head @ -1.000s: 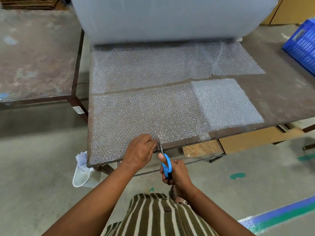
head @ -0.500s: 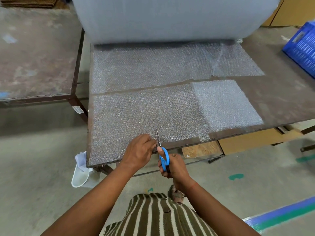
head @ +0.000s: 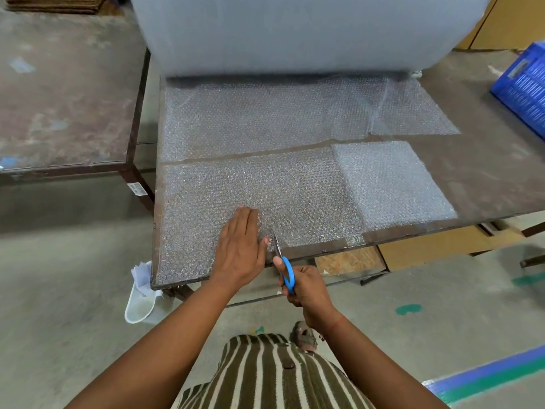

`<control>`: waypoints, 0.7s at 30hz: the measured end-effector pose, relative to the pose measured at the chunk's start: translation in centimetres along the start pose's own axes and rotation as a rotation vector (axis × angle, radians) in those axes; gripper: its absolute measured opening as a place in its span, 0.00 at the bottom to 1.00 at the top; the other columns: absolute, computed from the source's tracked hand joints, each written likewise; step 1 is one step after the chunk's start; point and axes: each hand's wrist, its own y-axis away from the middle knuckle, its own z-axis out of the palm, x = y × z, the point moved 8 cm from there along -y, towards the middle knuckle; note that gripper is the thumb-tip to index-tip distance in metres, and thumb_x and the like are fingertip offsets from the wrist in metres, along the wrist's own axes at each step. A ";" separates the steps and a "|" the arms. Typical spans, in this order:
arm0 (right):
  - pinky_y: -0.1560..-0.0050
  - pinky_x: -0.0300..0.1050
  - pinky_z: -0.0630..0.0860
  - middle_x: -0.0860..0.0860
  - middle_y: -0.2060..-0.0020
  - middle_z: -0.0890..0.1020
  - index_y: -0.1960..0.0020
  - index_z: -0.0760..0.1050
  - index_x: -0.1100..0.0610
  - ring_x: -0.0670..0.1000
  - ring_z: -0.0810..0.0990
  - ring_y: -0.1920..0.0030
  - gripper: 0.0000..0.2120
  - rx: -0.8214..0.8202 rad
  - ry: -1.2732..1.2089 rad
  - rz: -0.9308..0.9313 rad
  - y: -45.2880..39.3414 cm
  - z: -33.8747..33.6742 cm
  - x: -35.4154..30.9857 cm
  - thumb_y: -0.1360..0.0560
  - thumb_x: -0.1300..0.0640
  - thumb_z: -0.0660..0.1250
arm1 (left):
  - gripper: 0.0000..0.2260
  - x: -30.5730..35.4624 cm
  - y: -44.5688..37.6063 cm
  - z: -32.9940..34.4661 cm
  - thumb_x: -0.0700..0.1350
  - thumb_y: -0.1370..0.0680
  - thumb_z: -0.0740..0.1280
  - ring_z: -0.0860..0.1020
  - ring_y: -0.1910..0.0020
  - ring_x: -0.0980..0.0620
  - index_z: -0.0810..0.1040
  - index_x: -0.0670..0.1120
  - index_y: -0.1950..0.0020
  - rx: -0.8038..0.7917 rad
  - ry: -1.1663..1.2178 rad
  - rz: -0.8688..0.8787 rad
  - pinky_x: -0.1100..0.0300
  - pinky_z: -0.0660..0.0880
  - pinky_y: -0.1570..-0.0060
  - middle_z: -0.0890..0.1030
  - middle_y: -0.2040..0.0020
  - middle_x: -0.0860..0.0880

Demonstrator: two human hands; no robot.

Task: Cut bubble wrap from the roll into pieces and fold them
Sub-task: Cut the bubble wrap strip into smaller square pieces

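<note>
Two sheets of bubble wrap were laid out on the brown table point(head: 501, 172). The near strip point(head: 250, 196) covered the front part of the top, cut free from the sheet point(head: 265, 119) behind it, with a thin line of bare table between them. That back sheet ran straight up into the big grey roll point(head: 295, 33) sitting at the far end. A folded piece point(head: 389, 181), whiter and thicker looking, lay on the right end of the near strip.

Left hand point(head: 240, 246) was pressed flat on the near strip, fingers straight and together, thumb out next to the blades. Right hand point(head: 306, 286) gripped the blue-handled scissors point(head: 283, 261), fingers curled through the loops, just off the table's front edge. The blades poked into the strip's near edge, right beside the left thumb; couldn't really tell how far apart they were.

As for writing, the only label was a small white sticker point(head: 136, 188) on the leg of the second table point(head: 67, 93) to the left, way too blurry to read.

Around that: a blue plastic crate point(head: 525, 87) at the right edge, cardboard point(head: 427, 249) under the table, a clear plastic scoop point(head: 138, 305) with white paper scraps on the concrete floor, and blue-green tape point(head: 486, 376) on the floor bottom right.
</note>
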 end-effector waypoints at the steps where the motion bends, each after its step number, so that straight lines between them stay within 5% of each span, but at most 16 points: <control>1: 0.75 0.38 0.60 0.59 0.73 0.74 0.68 0.78 0.60 0.47 0.63 0.78 0.24 -0.001 0.002 -0.003 0.0 -0.1 0.0 0.23 0.44 0.77 | 0.31 -0.3 -0.2 0.6 0.56 0.13 0.57 0.55 0.14 0.42 0.59 0.41 0.15 -0.051 -0.034 -0.018 0.44 0.54 0.17 0.62 0.15 0.40; 6: 0.74 0.40 0.59 0.58 0.74 0.73 0.71 0.78 0.57 0.48 0.63 0.77 0.24 0.010 0.017 0.022 -0.2 -0.3 0.0 0.27 0.40 0.78 | 0.37 -0.9 -0.1 2.1 0.63 0.15 0.44 0.48 0.12 0.43 0.50 0.40 0.13 -0.169 -0.203 -0.038 0.45 0.47 0.15 0.53 0.12 0.40; 12: 0.74 0.41 0.58 0.60 0.71 0.75 0.66 0.79 0.60 0.50 0.66 0.75 0.29 0.029 0.024 0.037 -1.0 0.2 -0.8 0.32 0.33 0.78 | 0.37 -1.1 -0.2 2.2 0.63 0.14 0.43 0.47 0.12 0.42 0.51 0.39 0.13 -0.201 -0.258 -0.039 0.44 0.48 0.14 0.53 0.12 0.40; 21: 0.74 0.40 0.57 0.60 0.70 0.77 0.62 0.81 0.64 0.49 0.64 0.75 0.30 0.032 0.038 0.049 -2.5 0.4 -2.0 0.28 0.35 0.78 | 0.37 -0.8 -0.2 2.3 0.63 0.14 0.42 0.45 0.12 0.42 0.49 0.39 0.13 -0.225 -0.293 -0.036 0.45 0.44 0.15 0.51 0.12 0.39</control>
